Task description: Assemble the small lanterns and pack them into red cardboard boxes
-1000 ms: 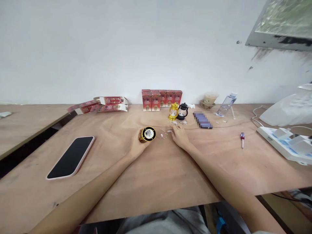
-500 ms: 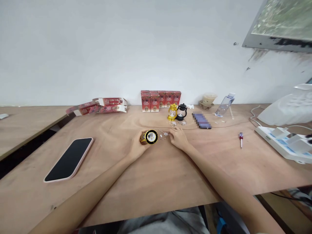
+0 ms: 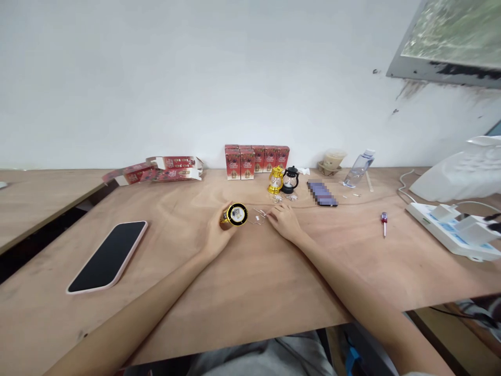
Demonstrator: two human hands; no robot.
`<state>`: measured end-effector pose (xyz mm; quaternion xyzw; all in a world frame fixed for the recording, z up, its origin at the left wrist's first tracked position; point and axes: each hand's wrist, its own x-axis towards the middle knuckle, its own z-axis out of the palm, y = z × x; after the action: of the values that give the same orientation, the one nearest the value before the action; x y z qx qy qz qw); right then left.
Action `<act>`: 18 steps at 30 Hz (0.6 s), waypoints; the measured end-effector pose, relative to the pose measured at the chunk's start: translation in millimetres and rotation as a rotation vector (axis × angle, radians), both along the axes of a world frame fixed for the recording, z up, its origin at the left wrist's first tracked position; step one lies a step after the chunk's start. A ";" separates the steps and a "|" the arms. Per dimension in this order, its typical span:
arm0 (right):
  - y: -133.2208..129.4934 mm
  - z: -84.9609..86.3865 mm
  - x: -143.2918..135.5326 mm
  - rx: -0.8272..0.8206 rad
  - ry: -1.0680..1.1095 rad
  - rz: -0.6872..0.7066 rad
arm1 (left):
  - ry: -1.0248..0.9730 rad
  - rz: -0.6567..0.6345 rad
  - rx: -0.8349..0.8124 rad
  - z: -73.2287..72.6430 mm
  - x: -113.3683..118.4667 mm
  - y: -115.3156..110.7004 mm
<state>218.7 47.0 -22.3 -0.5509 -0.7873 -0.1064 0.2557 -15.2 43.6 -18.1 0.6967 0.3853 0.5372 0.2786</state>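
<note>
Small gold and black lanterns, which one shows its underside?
The shiny gold lantern in the left hand, tilted so its round base faces the camera. The other gold lantern and the black lantern stand upright.

The person's bare left forearm (image 3: 156, 296) slants from near left toward the centre, and the left hand (image 3: 218, 233) is curled in a grip. The right forearm (image 3: 342, 279) comes in from near right, with the right hand (image 3: 284, 222) held palm down, its bent fingers pointing far and left. The hands are apart, roughly level with each other.
</note>
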 end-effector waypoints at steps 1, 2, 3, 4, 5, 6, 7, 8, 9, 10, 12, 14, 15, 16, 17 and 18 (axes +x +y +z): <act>-0.5 0.4 -0.3 0.002 0.006 -0.011 | -0.001 0.001 -0.002 -0.1 0.2 0.1; -0.7 0.7 -0.4 0.004 0.015 -0.021 | -0.003 0.005 -0.001 -0.2 0.3 0.0; -0.8 0.9 -0.3 0.006 0.027 -0.028 | -0.002 0.009 -0.001 -0.3 0.5 -0.1; -0.8 1.2 0.0 0.012 0.043 -0.028 | -0.001 0.011 0.000 -0.5 0.6 -0.3; -0.7 1.5 0.4 0.025 0.064 -0.025 | 0.000 0.010 0.002 -0.7 0.6 -0.4; -0.8 1.9 0.8 0.047 0.088 -0.019 | 0.002 0.007 0.004 -0.9 0.6 -0.6; -1.1 2.4 0.9 0.080 0.113 -0.013 | 0.006 0.003 0.004 -1.1 0.5 -0.7; -1.8 3.0 0.7 0.122 0.137 -0.012 | 0.015 -0.001 0.004 -1.1 0.3 -0.8; -3.1 3.7 0.0 0.170 0.154 -0.018 | 0.031 0.001 0.005 -0.9 0.1 -1.1; -4.8 4.5 -1.3 0.221 0.164 -0.028 | 0.059 0.016 0.009 -0.4 -0.3 -1.6; -9.7 6.3 -5.7 0.325 0.155 -0.034 | 0.144 0.075 0.030 1.7 -1.2 -3.4; -16.0 8.0 -12.3 0.424 0.111 -0.021 | 0.241 0.154 0.050 4.8 -1.9 -5.9; -19.5 8.7 -16.3 0.470 0.082 -0.007 | 0.281 0.191 0.051 6.5 -2.1 -7.3; -22.9 9.2 -20.6 0.511 0.050 0.010 | 0.314 0.220 0.045 8.2 -2.2 -8.6; -26.2 9.6 -25.0 0.543 0.019 0.034 | 0.340 0.242 0.034 9.7 -2.0 -9.9; -29.4 9.8 -29.5 0.568 -0.009 0.065 | 0.361 0.256 0.022 11.0 -1.7 -10.9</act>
<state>189.2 17.5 -12.6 -0.4310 -0.7444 -0.3167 0.3998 -16.9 32.6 -7.1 0.7301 0.5082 0.4388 0.1269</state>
